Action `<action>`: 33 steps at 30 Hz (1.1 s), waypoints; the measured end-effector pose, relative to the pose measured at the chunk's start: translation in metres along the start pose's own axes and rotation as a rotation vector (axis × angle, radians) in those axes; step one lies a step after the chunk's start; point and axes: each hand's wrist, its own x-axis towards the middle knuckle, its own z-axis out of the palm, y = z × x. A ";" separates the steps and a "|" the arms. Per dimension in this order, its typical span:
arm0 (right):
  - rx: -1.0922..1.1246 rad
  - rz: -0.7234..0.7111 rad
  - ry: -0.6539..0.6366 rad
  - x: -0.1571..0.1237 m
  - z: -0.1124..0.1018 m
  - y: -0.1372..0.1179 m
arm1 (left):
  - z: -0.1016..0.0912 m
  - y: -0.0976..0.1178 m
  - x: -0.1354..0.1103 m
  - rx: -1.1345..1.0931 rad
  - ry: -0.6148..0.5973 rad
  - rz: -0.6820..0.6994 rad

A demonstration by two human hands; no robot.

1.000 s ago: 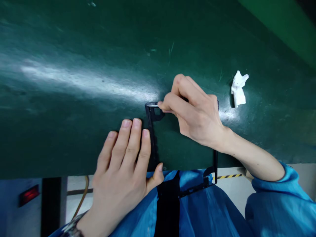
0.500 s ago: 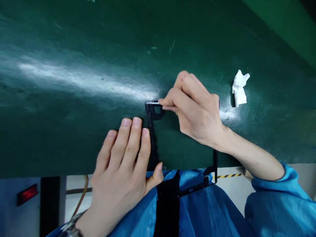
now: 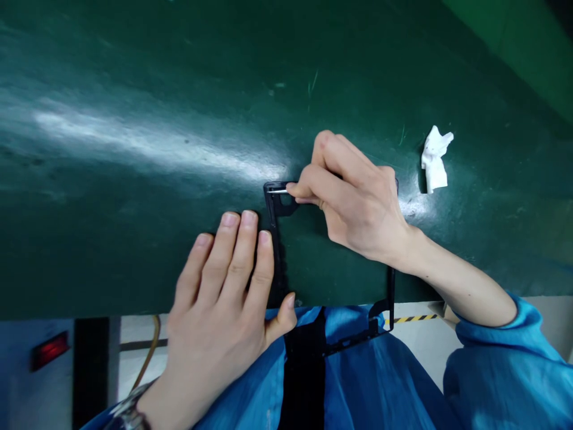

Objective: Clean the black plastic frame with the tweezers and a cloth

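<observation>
A thin black rectangular frame (image 3: 392,292) lies on the green table, its near side sticking out past the table's edge. My left hand (image 3: 219,304) rests flat with fingers stretched along the frame's left side, the thumb crossing over that side. Closed in a pinch, my right hand (image 3: 358,200) grips a slim, pointed silvery tool (image 3: 278,192). The tool's tip is at the far left corner of the frame, above a small tab with a square hole. Most of the tool is hidden by my fingers, and my right hand covers much of the frame's far side.
A white crumpled-looking piece (image 3: 434,160) lies to the right of my right hand. The green table (image 3: 134,239) ends just in front of my blue clothing. Below the edge at left are a red-lit panel (image 3: 50,351) and an orange-brown hose (image 3: 150,355).
My right hand has shifted the tool slightly toward me, from along the frame's far rim to inside the corner, with the tip now pointing left. My left hand has stayed almost still.
</observation>
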 end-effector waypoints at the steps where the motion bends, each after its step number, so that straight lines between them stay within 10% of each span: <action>1: -0.001 -0.004 0.001 0.000 0.000 0.000 | 0.000 0.000 0.000 0.000 -0.002 0.001; 33: 0.009 0.008 -0.046 -0.001 -0.002 0.000 | -0.002 0.000 0.002 -0.021 -0.011 0.023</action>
